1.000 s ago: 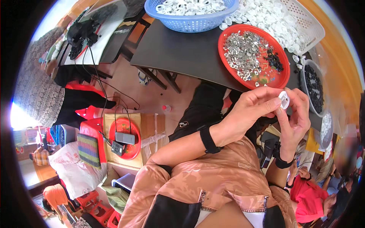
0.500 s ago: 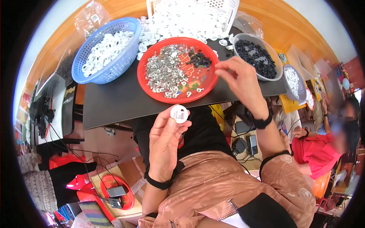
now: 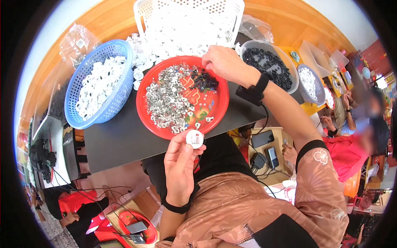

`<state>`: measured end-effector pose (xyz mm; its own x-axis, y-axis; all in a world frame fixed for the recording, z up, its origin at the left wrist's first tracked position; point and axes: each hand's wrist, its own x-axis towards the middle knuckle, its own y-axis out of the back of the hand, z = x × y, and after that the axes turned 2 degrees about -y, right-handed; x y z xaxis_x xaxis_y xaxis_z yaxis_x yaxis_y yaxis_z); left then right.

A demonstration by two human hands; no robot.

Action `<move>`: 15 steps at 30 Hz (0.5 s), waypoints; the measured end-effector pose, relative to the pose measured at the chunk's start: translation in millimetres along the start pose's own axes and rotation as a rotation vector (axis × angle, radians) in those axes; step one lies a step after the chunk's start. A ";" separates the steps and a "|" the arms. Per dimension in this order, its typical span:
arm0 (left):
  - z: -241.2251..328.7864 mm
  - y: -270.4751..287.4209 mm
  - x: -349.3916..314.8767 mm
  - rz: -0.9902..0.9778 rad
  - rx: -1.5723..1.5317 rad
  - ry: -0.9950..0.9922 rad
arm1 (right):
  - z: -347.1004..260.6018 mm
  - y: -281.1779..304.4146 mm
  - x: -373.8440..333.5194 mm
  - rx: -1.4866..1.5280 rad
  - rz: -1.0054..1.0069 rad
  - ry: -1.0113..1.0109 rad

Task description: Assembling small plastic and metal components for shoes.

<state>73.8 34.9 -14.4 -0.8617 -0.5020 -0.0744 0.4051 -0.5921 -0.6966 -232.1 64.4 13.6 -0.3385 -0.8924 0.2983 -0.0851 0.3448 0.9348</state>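
Observation:
In my left hand, thumb and fingers pinch a small white round plastic part, its flat face turned up, just off the near rim of the red tray. My right hand is over the tray's far right rim, fingers curled together and pointing down beside small black parts. Whatever its fingertips hold, if anything, is hidden. Many small silvery metal pieces cover the tray's left side, and a few lie near its front edge.
A blue basket of white parts stands left of the tray. Behind are a white basket and loose white parts. At right stands a clear tub of black parts. Other people sit at far right.
My right hand has moved left and away from me, from the tray's right side to its far right rim. My left hand still holds the white round part. The whole view has shifted.

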 end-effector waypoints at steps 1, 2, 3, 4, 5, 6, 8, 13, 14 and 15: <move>3.0 -0.4 1.6 0.023 0.021 -0.011 | 1.4 -2.7 4.1 -0.021 -0.068 -0.012; 5.1 0.3 3.2 0.046 0.041 -0.021 | 3.1 -5.4 6.2 -0.024 -0.073 -0.013; 6.5 3.5 3.0 0.054 0.037 -0.021 | 1.2 -7.9 8.0 -0.032 -0.050 0.040; 7.8 6.7 2.7 0.056 0.022 -0.038 | -0.3 -9.9 9.5 -0.038 -0.027 0.092; 9.0 9.1 3.2 0.059 0.008 -0.054 | -1.1 -11.2 10.3 -0.034 -0.035 0.096; 11.4 9.1 4.1 0.061 -0.006 -0.049 | -1.7 -11.2 10.6 -0.086 -0.057 0.120; 13.2 9.2 7.4 0.030 -0.030 -0.041 | -0.4 -10.8 11.7 -0.159 -0.085 0.169; 19.0 -0.7 21.3 0.022 -0.045 -0.014 | -2.5 -11.5 7.3 -0.189 -0.020 0.229; 22.2 -4.1 24.1 0.033 -0.032 -0.008 | -5.2 -8.5 7.0 -0.040 -0.015 0.151; 24.1 -6.7 26.2 0.051 -0.019 -0.005 | -10.3 -3.0 7.1 0.110 -0.014 0.078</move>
<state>55.8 10.5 5.6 -0.8386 -0.5343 -0.1062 0.4421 -0.5536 -0.7058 -224.6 54.0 14.8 -0.2633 -0.9159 0.3031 -0.1936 0.3580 0.9134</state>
